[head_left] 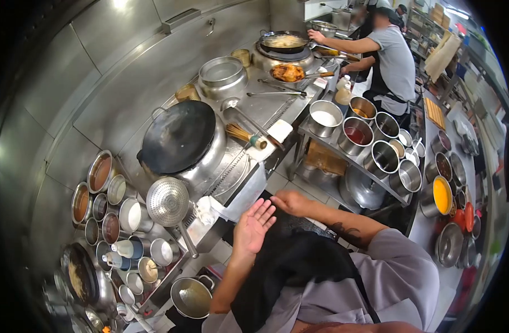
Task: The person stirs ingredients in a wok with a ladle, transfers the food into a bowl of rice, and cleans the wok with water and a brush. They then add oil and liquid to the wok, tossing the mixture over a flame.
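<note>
My left hand (254, 225) is held palm up with its fingers stretched out and nothing on it. Close beside its fingertips, my right hand (290, 203) is curled closed, and no object shows in it. Both are in front of the black apron (299, 272), near the stove's front edge. Up and to the left, a black wok (179, 136) sits on a burner. A perforated ladle (168, 200) lies left of my hands, beside a crumpled white cloth (209, 211). A bamboo brush (247, 136) rests on the counter by a folded white cloth (280, 131).
Several sauce pots, including a white-filled one (134, 215), stand at the left. A metal cart (349, 158) holds more pots at the right. A co-worker (396, 61) reaches toward a far wok (283, 41). An empty pot (191, 297) is below my left forearm.
</note>
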`<state>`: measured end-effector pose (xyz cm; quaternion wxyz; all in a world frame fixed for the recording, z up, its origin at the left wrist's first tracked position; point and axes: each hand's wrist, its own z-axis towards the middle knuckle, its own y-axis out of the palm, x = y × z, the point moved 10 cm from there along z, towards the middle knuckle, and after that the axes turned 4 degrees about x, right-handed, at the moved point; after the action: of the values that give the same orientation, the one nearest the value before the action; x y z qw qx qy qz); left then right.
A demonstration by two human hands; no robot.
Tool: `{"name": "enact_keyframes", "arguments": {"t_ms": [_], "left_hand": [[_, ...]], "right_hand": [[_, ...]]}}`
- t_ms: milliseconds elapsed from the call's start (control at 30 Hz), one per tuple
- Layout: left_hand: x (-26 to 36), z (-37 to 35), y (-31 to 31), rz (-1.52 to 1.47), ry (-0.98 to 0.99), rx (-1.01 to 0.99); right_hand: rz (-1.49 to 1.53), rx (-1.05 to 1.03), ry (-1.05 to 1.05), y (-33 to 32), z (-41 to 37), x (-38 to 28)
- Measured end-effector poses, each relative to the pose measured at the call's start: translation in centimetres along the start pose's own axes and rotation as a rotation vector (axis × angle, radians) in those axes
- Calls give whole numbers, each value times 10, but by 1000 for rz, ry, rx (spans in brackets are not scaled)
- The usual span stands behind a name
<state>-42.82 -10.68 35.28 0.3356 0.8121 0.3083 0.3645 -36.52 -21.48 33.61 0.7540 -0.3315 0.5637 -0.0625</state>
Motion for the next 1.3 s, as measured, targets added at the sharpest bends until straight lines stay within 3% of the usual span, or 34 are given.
{"name": "enact_keyframes", "arguments": {"t_ms": [67,200,267,333,467,600,733,833,900,967,1033,1067,1133,1167,1233,1300], "left_hand": [[32,3,-10,95,152,4],[63,19,-38,186,299,175],[71,31,-41,186,330,248],[86,47,-42,430,431,381],[100,80,-19,582,519,421],[111,104,-3,719,560,445],[123,111,-20,662,574,504],[145,111,-44,705,606,618],[166,114,-48,770,654,624],[191,116,-51,893,710,647],[215,119,-47,1034,746,666],[226,120,-39,1191,778,675],[250,119,-6,1586,1012,679],[254,126,-17,1574,1002,683],[260,147,-29,1889,1122,742],[264,156,-41,1908,1101,768]], "right_hand": [[-211,84,-135,-18,17,32],[-401,48,34,-46,75,118],[-356,96,84,-53,116,143],[-320,142,131,-56,156,161],[-321,-75,383,-6,233,207],[-539,-223,380,37,271,239],[-441,-330,403,38,292,253],[96,-322,575,-8,283,238],[214,-202,390,-37,277,245],[358,-67,293,-96,261,204],[482,-30,521,-105,231,243],[623,62,511,-111,220,241],[973,96,1011,-85,173,297],[960,92,1021,-88,162,299],[1457,126,1069,-83,173,287],[1479,91,985,-99,195,259]]}}
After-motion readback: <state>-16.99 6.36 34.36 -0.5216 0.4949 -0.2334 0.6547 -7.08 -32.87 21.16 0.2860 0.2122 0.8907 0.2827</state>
